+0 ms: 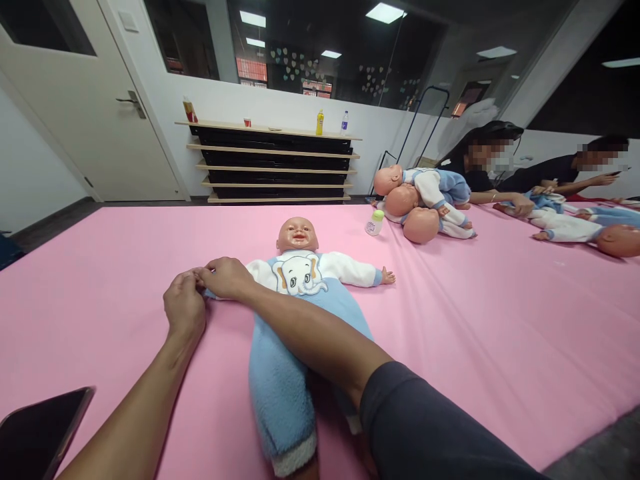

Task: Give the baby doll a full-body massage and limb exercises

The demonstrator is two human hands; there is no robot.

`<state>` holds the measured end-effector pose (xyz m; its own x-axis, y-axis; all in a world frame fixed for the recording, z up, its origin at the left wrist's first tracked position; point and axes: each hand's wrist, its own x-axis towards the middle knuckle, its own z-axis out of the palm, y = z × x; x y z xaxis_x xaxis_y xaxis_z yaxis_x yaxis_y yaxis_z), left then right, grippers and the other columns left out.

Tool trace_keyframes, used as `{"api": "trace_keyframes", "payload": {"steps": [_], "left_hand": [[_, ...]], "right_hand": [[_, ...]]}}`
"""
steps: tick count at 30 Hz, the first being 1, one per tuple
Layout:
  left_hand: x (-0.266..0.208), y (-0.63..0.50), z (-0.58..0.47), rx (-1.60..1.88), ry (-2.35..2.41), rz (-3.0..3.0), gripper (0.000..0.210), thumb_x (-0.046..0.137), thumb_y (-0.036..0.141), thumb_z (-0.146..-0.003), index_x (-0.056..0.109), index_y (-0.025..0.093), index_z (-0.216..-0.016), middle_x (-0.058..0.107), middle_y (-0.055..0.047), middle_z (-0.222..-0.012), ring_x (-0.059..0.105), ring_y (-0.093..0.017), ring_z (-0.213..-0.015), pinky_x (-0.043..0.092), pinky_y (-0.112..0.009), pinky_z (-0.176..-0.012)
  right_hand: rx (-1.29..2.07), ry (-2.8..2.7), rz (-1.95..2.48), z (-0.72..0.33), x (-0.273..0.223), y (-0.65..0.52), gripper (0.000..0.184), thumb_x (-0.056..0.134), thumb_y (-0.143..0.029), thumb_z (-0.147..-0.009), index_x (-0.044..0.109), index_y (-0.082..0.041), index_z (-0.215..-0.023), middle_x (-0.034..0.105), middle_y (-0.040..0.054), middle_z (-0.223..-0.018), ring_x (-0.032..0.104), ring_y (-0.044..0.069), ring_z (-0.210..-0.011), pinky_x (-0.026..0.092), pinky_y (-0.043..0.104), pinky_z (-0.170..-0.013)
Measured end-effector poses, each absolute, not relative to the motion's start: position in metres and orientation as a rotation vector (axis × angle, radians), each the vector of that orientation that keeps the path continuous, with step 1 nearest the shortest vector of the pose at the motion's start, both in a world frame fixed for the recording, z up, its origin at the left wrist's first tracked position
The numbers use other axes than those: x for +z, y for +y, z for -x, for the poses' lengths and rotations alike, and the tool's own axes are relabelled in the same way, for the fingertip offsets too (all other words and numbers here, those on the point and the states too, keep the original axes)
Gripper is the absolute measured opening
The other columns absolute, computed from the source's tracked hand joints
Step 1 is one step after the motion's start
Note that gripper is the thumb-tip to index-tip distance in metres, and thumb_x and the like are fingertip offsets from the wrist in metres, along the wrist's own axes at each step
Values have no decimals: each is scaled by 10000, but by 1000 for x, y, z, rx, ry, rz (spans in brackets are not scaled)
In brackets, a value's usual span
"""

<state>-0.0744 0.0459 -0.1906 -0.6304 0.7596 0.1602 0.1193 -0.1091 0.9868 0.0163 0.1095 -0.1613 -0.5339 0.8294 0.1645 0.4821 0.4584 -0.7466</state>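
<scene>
Left hand (186,308) and right hand (227,278) grip the doll (303,275), it seems by its arm end, at its nine o'clock.

I saw the bald doll (301,275) lying face-up, arms outspread, on the pink table (460,327) in a blue-and-white elephant suit (280,373).

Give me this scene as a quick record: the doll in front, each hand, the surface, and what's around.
Doll: face up, blue-and-white outfit, elephant on chest
Left hand: at the sleeve end, on the picture's left; exact grip hidden
Right hand: beside the left hand, at the same sleeve end; exact grip hidden
Surface: pink covering
Nearby: green-lidded container, piled dolls
Lower left: dark phone-like device
</scene>
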Motion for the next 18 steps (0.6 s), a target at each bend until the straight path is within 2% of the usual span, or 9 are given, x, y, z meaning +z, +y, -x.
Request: {"api": "trace_keyframes", "payload": {"steps": [3,6,9,14,18], "left_hand": [[-187,44,70,1793,1672,-1045,378,493,356,-831,642,178,-1128,657,-56,-1084,596,-137,-911,485,-269,-838],[-187,42,69,1769,1796,-1112,385,520,399,-827,655,200,-1127,656,-57,-1112,585,-174,-1007,459,-325,-934],[-190,43,71,1803,1816,-1047,358,512,396,-830,674,188,-1072,666,-57,-1078,598,-172,-974,474,-321,-896],[-187,44,68,1860,1632,-976,359,462,325,-842,676,135,-1060,676,-68,-1032,609,-130,-838,506,-296,-830],[-180,38,62,1830,1696,-1087,381,508,340,-840,654,184,-1156,652,-61,-1154,600,-177,-1053,454,-359,-1004]], "right_hand": [[899,-2132,1163,-15,-164,113,538,355,-592,-911,679,-164,-873,657,53,-858,539,125,-755,345,203,-649],[867,-2156,1134,-14,-166,115,485,359,-534,-922,673,-168,-877,656,51,-875,539,129,-767,338,204,-640],[850,-2201,1071,-13,-166,115,330,453,-447,-888,676,-204,-898,660,25,-924,541,126,-802,337,198,-644],[876,-2163,1092,-15,-164,112,395,455,-515,-884,679,-190,-880,663,33,-918,536,117,-790,337,193,-641],[864,-2122,1142,-15,-163,113,495,382,-560,-903,672,-167,-825,656,46,-850,510,111,-719,316,201,-616]]}}
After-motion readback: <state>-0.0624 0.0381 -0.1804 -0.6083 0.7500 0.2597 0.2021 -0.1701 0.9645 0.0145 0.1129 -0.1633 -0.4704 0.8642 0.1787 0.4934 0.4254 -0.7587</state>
